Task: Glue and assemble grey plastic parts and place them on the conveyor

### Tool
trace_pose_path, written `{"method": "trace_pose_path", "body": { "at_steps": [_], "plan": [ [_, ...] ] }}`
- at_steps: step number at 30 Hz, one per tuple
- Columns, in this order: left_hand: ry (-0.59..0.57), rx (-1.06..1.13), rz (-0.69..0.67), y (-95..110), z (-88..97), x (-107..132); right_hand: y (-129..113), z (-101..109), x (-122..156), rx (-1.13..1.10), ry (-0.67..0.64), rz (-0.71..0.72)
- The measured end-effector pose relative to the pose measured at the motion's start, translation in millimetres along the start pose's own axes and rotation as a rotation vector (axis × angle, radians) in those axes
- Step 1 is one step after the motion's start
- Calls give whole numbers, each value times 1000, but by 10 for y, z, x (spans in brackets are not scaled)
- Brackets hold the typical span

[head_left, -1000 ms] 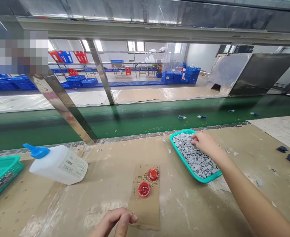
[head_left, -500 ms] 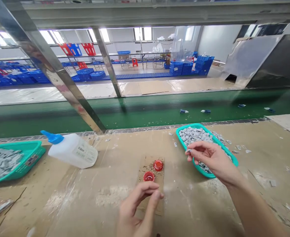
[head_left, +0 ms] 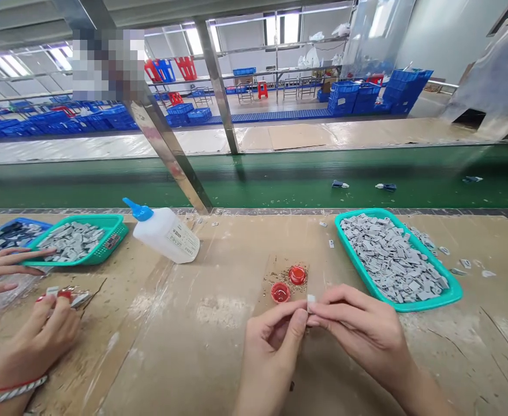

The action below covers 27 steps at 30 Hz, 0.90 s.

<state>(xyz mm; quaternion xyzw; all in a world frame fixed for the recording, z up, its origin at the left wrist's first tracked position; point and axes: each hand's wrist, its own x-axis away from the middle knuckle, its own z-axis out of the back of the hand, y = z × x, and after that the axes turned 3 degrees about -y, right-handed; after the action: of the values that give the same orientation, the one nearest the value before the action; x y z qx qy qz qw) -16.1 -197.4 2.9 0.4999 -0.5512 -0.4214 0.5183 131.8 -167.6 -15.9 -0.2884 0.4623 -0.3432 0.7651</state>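
Small pale piece (head_left: 310, 300) pinched between left hand (head_left: 273, 346) and right hand (head_left: 358, 326), hands together beside cardboard strip (head_left: 280, 268) with red caps (head_left: 297, 275).

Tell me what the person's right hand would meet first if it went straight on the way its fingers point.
The small white piece, apparently already pinched between the right hand and the left hand.

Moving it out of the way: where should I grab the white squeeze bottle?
Grip the white body around its middle, coming from the near side: it appears to lie on its side, blue nozzle pointing away, so the wide body offers the surest hold.
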Motion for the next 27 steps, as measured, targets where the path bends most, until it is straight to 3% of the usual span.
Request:
{"method": "trace_pose_path", "body": {
  "at_steps": [3,6,11,14,20,23,27],
  "plan": [
    [-30,46,46,-31,15,-23,-28,-5,11,-34,-34,-6],
    [-96,13,38,-73,51,-50,-37,5,-6,-157,-67,-131],
    [-113,-329,-194,-92,114,-47,-13,75,-70,-260,-121,-428],
    [-116,-476,-317,-85,155,-50,-3,103,-117,-225,-248,-447],
    [-133,-648,-408,-134,246,-105,-1,55,-195,-264,-313,-525],
    [-105,-665,-405,-126,301,-111,105,56,-241,-224,-253,-610],
    [118,-654,-386,-61,396,-108,407,49,-276,-163,-7,-753]
  ]
}}
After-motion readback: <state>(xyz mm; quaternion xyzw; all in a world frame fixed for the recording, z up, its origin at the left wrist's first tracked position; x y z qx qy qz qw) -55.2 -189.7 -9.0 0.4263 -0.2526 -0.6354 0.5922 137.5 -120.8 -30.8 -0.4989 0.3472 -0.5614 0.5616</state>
